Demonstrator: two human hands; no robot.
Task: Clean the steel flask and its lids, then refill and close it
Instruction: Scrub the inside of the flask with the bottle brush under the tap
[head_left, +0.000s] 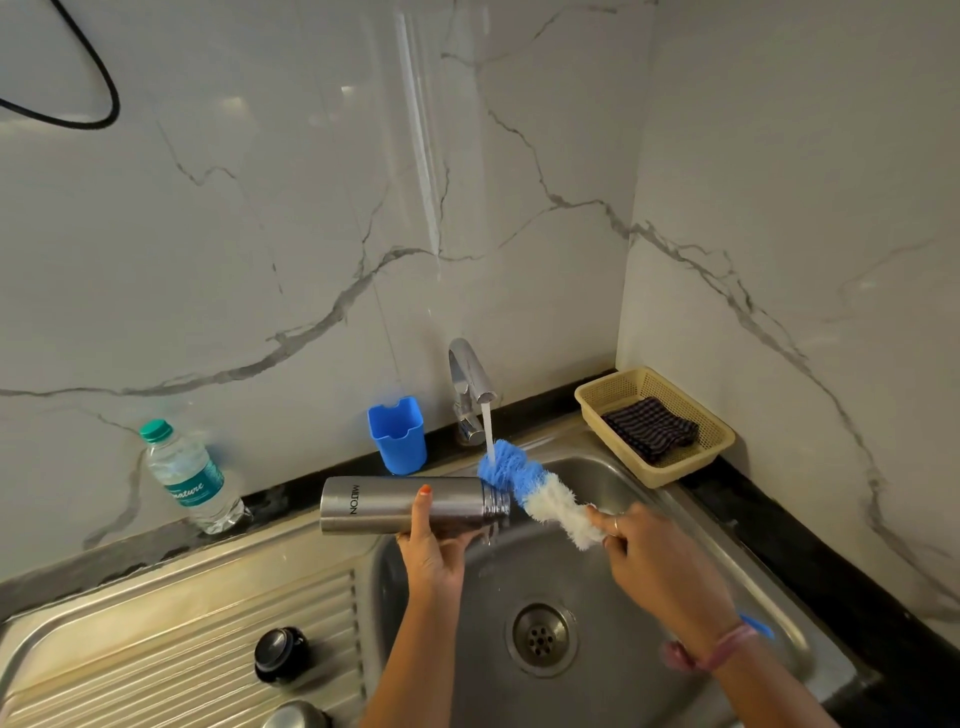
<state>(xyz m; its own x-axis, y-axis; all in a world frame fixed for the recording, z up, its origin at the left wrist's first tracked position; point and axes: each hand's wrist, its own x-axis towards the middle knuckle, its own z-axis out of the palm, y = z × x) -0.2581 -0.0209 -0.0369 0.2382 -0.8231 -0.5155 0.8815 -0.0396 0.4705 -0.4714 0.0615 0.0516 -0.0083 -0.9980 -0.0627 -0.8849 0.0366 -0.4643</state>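
Left hand (434, 551) fingers wrapped around steel flask (405, 505), held sideways; right hand (660, 564) fingers gripping bottle brush (535, 491) under running tap (470, 387).

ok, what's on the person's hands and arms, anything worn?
Both forearms bare, no sleeves in view. Left hand: orange polish on the thumbnail. Right hand: a thin ring on one finger, and pink thread bands around the wrist. No gloves or watch.

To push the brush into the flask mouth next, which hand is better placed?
The right hand: it already grips the bottle brush, whose bristles lie beside the open mouth of the steel flask. The left hand holds the flask sideways over the sink.
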